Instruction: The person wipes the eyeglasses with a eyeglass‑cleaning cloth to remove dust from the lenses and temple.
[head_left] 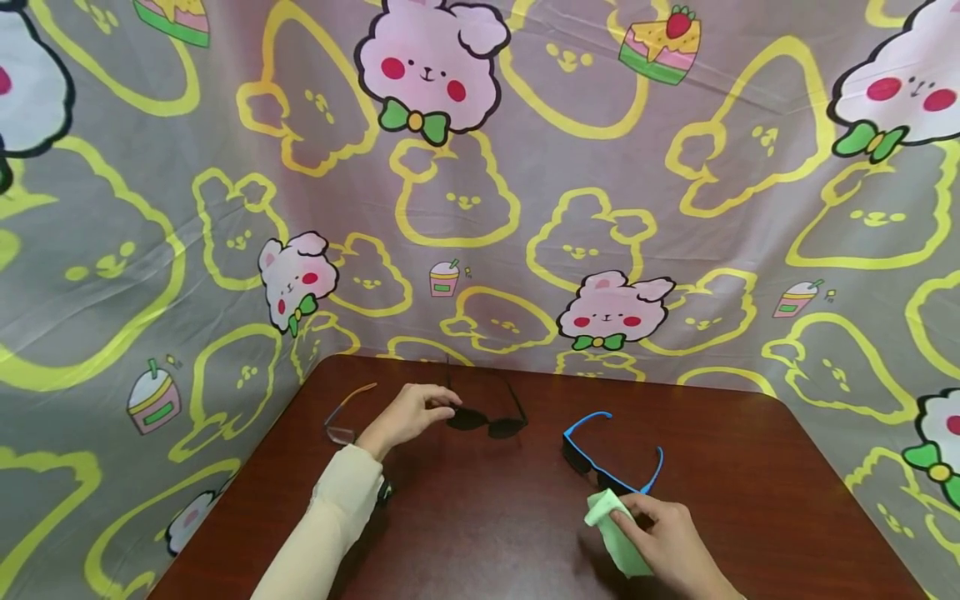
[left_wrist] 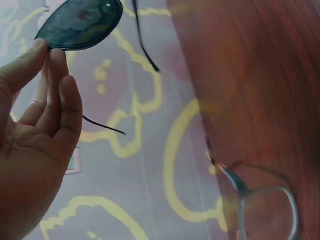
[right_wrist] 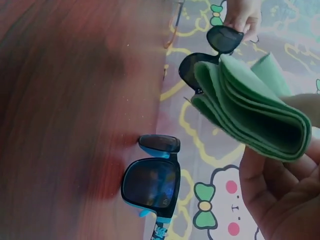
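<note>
My left hand (head_left: 405,417) pinches a pair of black sunglasses (head_left: 506,428) at the outer edge of one lens, between thumb and fingers. In the left wrist view the dark lens (left_wrist: 82,24) is up by the fingertips, with the thin temples behind it. My right hand (head_left: 672,537) grips a folded light green cloth (head_left: 626,542), whose stacked layers show in the right wrist view. Just beyond that hand, blue-framed sunglasses (head_left: 576,457) with dark lenses rest on the table, partly covered by the cloth in the head view.
Clear-lensed eyeglasses (head_left: 341,435) stand at the table's left side, partly behind my left wrist. The brown wooden table (head_left: 487,517) is bounded at the back and sides by a grey curtain (head_left: 480,267) with cartoon rabbit prints.
</note>
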